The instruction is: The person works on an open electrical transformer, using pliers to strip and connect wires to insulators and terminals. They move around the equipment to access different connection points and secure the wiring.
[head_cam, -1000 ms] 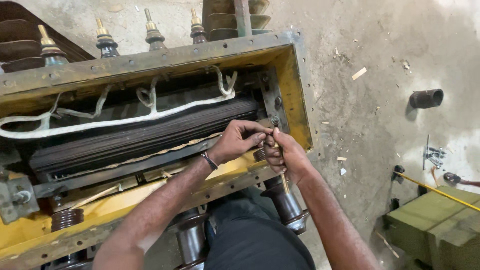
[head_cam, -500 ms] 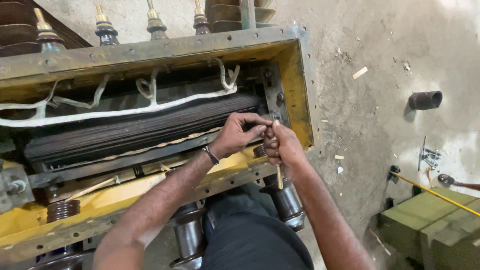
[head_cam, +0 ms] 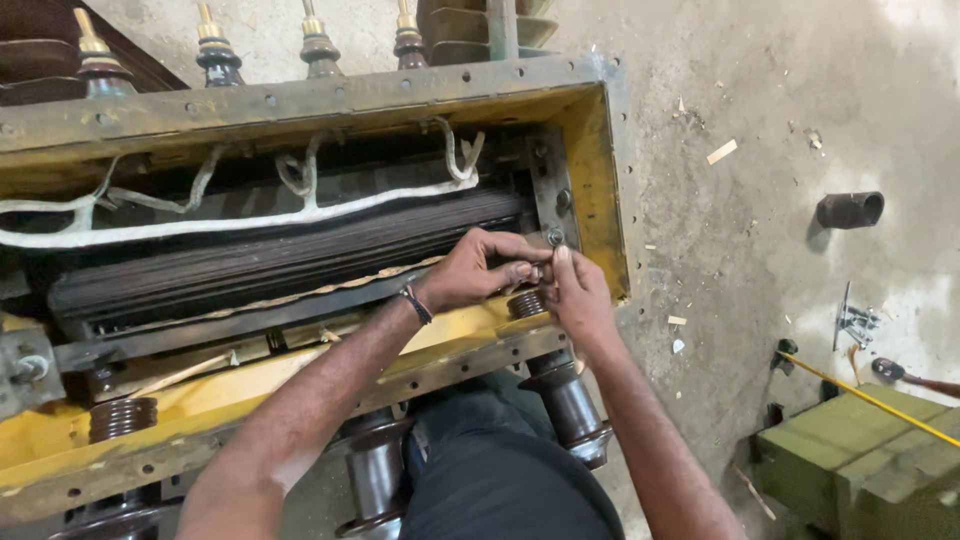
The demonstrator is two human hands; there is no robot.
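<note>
left hand (head_cam: 478,272): my fingers pinched shut on a small fastener (head_cam: 530,270) at the yellow tank (head_cam: 600,190) corner.
right hand (head_cam: 578,292): fingers closed on it too — steadying.
advice: keep it square, beside the bolt (head_cam: 555,237).

No packages, labels, signs or screens show anywhere in the frame.
</note>
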